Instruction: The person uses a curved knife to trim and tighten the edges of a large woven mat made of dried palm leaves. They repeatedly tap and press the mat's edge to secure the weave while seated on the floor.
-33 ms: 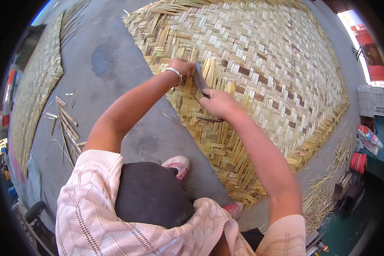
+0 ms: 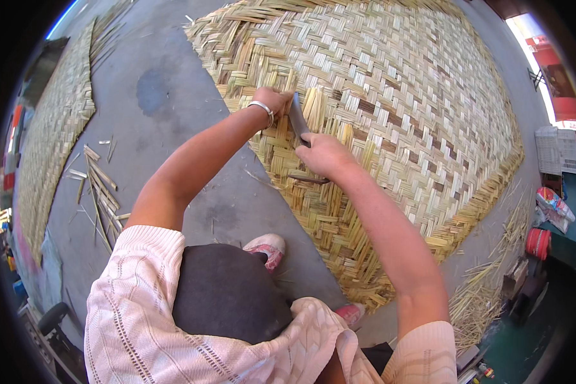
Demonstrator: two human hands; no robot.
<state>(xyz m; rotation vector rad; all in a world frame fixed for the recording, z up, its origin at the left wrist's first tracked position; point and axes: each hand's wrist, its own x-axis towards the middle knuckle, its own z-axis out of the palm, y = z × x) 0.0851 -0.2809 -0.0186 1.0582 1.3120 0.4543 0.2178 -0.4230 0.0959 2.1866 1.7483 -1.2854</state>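
A large woven reed mat (image 2: 403, 96) lies on the floor in front of me. My left hand (image 2: 274, 101), with a bracelet at its wrist, is closed at the mat's left border around a reed strip (image 2: 291, 80) that pokes up beyond its fingers. My right hand (image 2: 326, 155) grips a knife with a dark, slightly curved blade (image 2: 297, 116). The blade's tip touches or nearly touches the left fingers. Just right of the blade stands a bunch of loose strip ends (image 2: 313, 109). A thin dark end, perhaps the handle (image 2: 308, 180), sticks out below my right hand.
Another woven mat (image 2: 57, 121) lies at the far left. Cut reed pieces (image 2: 102, 185) are scattered on the grey floor (image 2: 198, 160). Loose straw (image 2: 477, 301) is heaped at the right, near a red roll (image 2: 537, 243). My shoe (image 2: 265, 249) is beside the mat's edge.
My right hand and the knife have shifted slightly to the left. My left hand stays at about the same spot on the border.
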